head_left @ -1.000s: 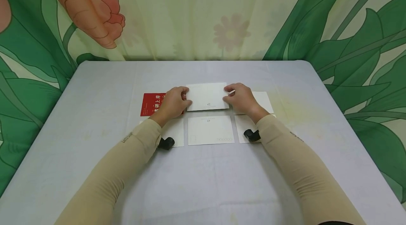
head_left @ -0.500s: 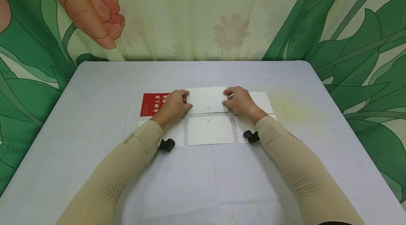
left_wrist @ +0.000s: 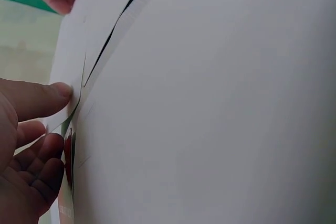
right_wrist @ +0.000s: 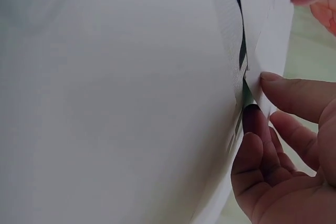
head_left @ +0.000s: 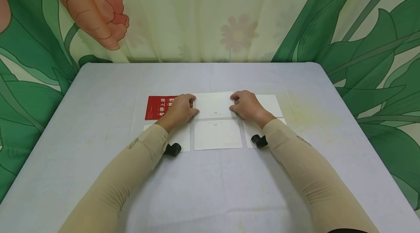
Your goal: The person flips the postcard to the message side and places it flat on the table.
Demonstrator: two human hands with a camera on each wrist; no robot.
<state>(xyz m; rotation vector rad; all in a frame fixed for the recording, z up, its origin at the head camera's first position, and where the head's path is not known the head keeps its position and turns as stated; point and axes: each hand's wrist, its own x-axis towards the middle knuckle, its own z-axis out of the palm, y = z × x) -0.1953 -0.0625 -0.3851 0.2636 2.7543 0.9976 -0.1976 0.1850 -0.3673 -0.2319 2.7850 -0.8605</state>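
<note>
A white postcard [head_left: 214, 105] with small print near its lower edge lies between my two hands, in the middle of the back row. My left hand [head_left: 178, 111] pinches its left edge, and my right hand [head_left: 248, 105] pinches the right edge. In the left wrist view the thumb [left_wrist: 44, 98] presses on top of the postcard [left_wrist: 97, 24], with fingers beneath the edge. The right wrist view shows the same hold, thumb [right_wrist: 294, 95] above and fingers under. Just nearer lies another white postcard [head_left: 218, 134] with postcode boxes.
A red card [head_left: 155, 108] with white characters lies back left, partly behind my left hand. More white postcards [head_left: 270, 104] lie at the right and front left [head_left: 182, 142], partly covered by my arms. All rest on a white-covered table [head_left: 210, 193] before a patterned curtain [head_left: 183, 14].
Both hands have brought the held postcard slightly down and nearer, closer to the front middle postcard. Over the last half second it has barely moved.
</note>
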